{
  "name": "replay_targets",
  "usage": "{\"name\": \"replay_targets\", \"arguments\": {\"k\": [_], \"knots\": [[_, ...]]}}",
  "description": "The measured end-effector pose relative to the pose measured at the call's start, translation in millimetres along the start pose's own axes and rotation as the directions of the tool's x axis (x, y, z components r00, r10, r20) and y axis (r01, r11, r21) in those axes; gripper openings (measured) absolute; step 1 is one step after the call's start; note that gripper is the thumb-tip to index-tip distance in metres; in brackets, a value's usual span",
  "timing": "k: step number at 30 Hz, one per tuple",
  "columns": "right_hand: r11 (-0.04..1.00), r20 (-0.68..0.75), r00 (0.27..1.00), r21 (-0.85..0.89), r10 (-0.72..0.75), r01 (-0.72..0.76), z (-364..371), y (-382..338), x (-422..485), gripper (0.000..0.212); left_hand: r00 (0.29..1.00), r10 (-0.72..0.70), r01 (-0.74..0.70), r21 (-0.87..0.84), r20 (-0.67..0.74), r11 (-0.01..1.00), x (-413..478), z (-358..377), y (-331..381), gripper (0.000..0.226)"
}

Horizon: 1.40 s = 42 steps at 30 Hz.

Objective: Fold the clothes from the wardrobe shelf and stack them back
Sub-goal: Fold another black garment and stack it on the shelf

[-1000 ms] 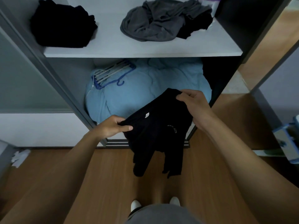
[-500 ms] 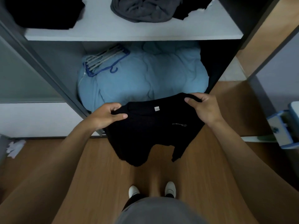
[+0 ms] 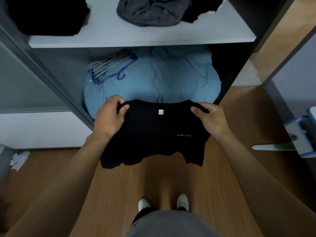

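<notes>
Hands (image 3: 109, 118) (image 3: 212, 120) pinch black shirt (image 3: 153, 139) above wooden floor (image 3: 116, 185).

We are finding bare shelf (image 3: 106, 31) between the black pile (image 3: 47, 14) at its left edge and the grey heap (image 3: 150, 12) toward its right, and along its front edge. Below, blue bedding (image 3: 171, 77) is filling the compartment, with hangers (image 3: 111, 67) lying on its left, and the black shirt (image 3: 153, 134) is hanging just in front.

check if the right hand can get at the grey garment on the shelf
Probably not yet: the right hand grips the black shirt. Nothing blocks the grey garment on the open shelf, so once freed it likely could.
</notes>
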State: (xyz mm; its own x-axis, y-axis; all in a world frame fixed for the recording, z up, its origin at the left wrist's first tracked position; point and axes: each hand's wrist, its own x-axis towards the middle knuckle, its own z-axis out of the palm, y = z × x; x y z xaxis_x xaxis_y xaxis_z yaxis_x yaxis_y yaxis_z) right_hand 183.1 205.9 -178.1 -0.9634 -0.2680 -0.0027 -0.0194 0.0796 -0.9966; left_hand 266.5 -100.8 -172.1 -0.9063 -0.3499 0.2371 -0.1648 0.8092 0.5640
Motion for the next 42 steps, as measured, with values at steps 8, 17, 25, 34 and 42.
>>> {"name": "replay_targets", "arguments": {"k": [8,17,25,34,42], "knots": [[0.988,0.302,0.949,-0.149,0.088,-0.044,-15,-11,0,0.022,0.987,-0.004,-0.009,-0.082,-0.158,0.997,-7,1,-7,0.011],[0.896,-0.227,0.956,-0.361,0.183,-0.258,3,25,-11,0.031,0.777,-0.41,0.603,-0.377,0.478,0.703,-40,35,20,0.034],[0.954,-0.316,0.937,-0.201,0.151,-0.222,27,17,-28,0.021,0.807,-0.296,0.58,-0.596,0.51,0.555,-53,45,52,0.051],[0.976,-0.071,0.989,-0.166,0.131,-0.142,58,-14,-27,0.014,0.884,-0.183,0.448,-0.665,0.43,0.598,-43,42,81,0.042],[0.968,0.018,1.0,-0.25,0.01,-0.005,78,-24,-32,0.003,0.89,-0.198,0.446,-0.696,0.411,0.563,-32,43,94,0.027]]}}
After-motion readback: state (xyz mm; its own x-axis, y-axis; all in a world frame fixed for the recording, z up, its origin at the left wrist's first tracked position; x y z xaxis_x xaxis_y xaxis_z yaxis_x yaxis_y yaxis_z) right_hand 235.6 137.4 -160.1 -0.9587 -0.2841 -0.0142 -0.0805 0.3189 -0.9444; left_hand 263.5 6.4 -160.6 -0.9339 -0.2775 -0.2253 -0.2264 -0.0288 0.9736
